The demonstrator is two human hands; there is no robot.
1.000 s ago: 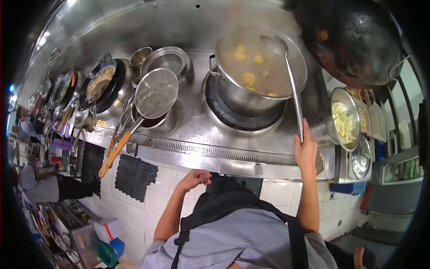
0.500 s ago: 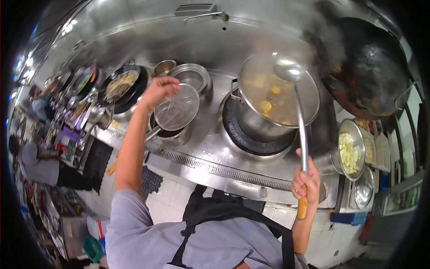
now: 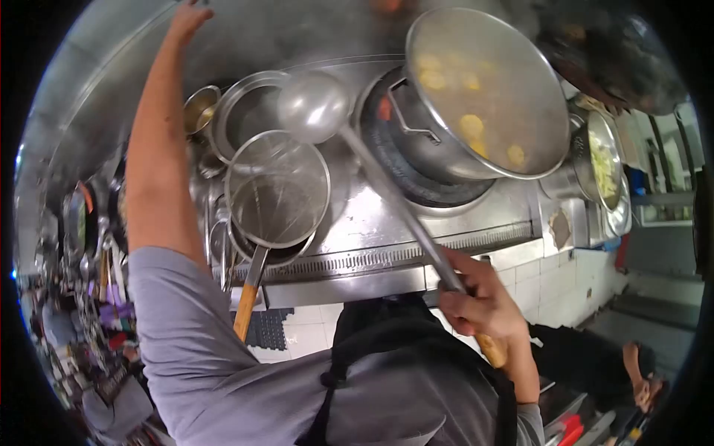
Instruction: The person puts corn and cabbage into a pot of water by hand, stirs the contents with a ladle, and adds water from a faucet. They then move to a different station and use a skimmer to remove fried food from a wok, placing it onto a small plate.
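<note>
My right hand (image 3: 487,297) is closed round the wooden-ended handle of a long metal ladle (image 3: 316,108). The ladle slants up to the left, its bowl over the stove between two pots. My left hand (image 3: 190,21) is stretched far up to the top edge of the view, fingers curled; whatever they grip is cut off there. Below that arm's reach, a round mesh strainer (image 3: 279,189) with a wooden handle rests across a pot. A large steaming stockpot (image 3: 416,111) holds cloudy broth with yellow pieces (image 3: 471,126), seemingly corn.
Left of the ladle bowl stands a metal pot (image 3: 223,126), with a small brass-coloured bowl (image 3: 201,109) beside it. A blackened wok (image 3: 610,52) is at the upper right. Chopped pale vegetables (image 3: 602,163) fill a container on the right. Another person (image 3: 595,364) is at the lower right.
The ladle has swung left, from above the stockpot to beside it. My left hand has moved up and away from the strainer. The view has shifted, and a person now shows at the lower right.
</note>
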